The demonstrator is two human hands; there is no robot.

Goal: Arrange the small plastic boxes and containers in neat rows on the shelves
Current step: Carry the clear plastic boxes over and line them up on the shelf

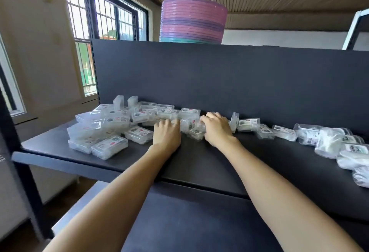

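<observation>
lower shelf (pixel 199 221) nearest, bare | left hand (pixel 166 133) fingers straight, touching boxes (pixel 111 123) | right hand (pixel 216 129) curled over small box (pixel 196 131)

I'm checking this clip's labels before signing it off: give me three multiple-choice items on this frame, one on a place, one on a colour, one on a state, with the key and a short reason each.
1. Where is the stack of basins?
A. Behind the top of the shelf's back panel
B. On the shelf among the boxes
C. On the floor by the window

2. What colour is most of that stack?
A. Yellow
B. Pink
C. Black

3. How do the small clear boxes at the shelf's left end lie?
A. In one straight row
B. In a loose, overlapping heap
C. Sealed in a carton

Key: 1 A, it rises above the dark panel's top edge; 2 B, pink bands dominate, with purple and teal lower down; 3 B, they lie at mixed angles, some stacked, while the left hand and right hand work at boxes in the middle.
</observation>
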